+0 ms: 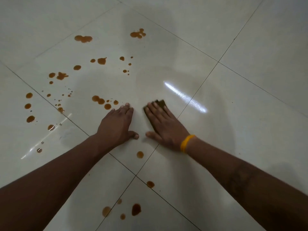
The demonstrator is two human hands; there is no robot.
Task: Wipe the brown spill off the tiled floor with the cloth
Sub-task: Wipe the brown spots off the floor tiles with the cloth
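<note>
floor: pale glossy tiles | spill: brown drops, 9 to 12 o'clock, few at 6 | left hand: flat on floor, fingers straight | right hand: flat, pressing cloth | cloth: dark, centre, under right hand | wristband: yellow, right wrist

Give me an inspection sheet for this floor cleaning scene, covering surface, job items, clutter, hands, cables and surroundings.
Surface: glossy pale tiled floor with dark grout lines and a bright streak of reflected light.
Job's things: brown spill scattered as many drops, mostly left of the hands and some near the bottom; dark cloth flat on the floor.
Clutter: nothing seen.
Hands: left hand rests flat on the tile, fingers straight; right hand presses flat on the cloth, with a yellow wristband on its wrist.
Cables: nothing seen.
Surroundings: only more tiles in view.
</note>
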